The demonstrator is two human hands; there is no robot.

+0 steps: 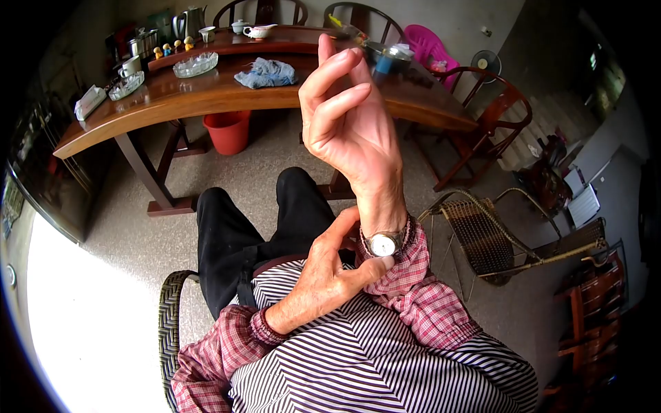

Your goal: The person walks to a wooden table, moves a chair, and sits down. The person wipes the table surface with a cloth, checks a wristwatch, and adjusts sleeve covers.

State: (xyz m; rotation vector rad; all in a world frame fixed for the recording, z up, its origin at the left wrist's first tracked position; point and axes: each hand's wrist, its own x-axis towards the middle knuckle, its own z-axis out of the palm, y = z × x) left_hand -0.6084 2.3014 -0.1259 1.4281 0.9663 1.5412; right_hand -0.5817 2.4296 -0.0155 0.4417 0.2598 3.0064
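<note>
My right hand (pixel 358 120) is raised in front of me, palm side showing, with its fingers loosely bent and apart and nothing in it. On that wrist sits a wristwatch (pixel 383 245) with a round white dial, just above the red checked sleeve cuff (pixel 403 265). My left hand (pixel 323 272) reaches across my body and grips around the watch. Its thumb tip touches the lower edge of the watch by the cuff, and its index finger lies along the other side of the wrist. The remaining left fingertips are hidden behind the wrist.
Ahead stands a curved wooden table (pixel 241 100) with a blue-grey cloth (pixel 267 73), glass ashtrays (pixel 195 65) and a teapot (pixel 259 32). Beneath it is a red bucket (pixel 227 132). A woven chair (pixel 496 234) and a wooden armchair (pixel 492 117) stand at the right.
</note>
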